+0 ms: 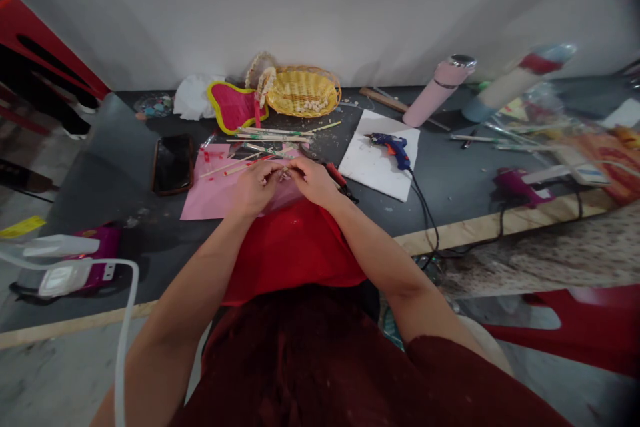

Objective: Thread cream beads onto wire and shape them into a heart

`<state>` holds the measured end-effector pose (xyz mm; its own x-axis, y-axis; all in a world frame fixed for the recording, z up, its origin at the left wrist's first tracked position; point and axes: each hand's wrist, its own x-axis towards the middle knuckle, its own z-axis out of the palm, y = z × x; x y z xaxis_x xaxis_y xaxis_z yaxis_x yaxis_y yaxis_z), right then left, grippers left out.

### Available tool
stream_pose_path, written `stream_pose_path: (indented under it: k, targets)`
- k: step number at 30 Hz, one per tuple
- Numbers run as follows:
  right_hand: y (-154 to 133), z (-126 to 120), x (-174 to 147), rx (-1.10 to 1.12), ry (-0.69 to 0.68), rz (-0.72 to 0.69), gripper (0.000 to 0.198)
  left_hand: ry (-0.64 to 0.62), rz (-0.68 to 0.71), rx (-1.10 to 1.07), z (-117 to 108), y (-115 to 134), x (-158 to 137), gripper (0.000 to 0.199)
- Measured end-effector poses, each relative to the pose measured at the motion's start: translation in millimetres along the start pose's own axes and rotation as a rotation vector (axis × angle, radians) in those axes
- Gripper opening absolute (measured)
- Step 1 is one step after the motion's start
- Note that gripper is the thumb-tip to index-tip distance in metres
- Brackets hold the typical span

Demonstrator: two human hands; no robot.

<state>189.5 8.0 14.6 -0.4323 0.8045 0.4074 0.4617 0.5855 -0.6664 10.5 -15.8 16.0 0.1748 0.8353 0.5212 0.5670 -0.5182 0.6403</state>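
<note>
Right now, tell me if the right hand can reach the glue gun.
Probably yes: only a low red-handled tool and white board lie between the right hand and the glue gun, though the hand's grip looks occupied.

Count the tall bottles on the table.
2: a pink bottle just right of the white sheet under the glue gun, and a pale bottle with a blue base farther right. Clutter at that end may hide others.

Sticks (274, 139) separate hands (314, 181) from the basket (295, 82); left tabletop (107, 167) is free.
</note>
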Motion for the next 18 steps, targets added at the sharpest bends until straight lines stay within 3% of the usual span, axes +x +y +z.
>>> stream_pose_path:
  k: [18]
  targets:
    - [-2.2,1.9,-1.3,0.160,-0.002,0.039,0.022,-0.044,0.008,0.077,-4.0,7.5,0.6,0.016]
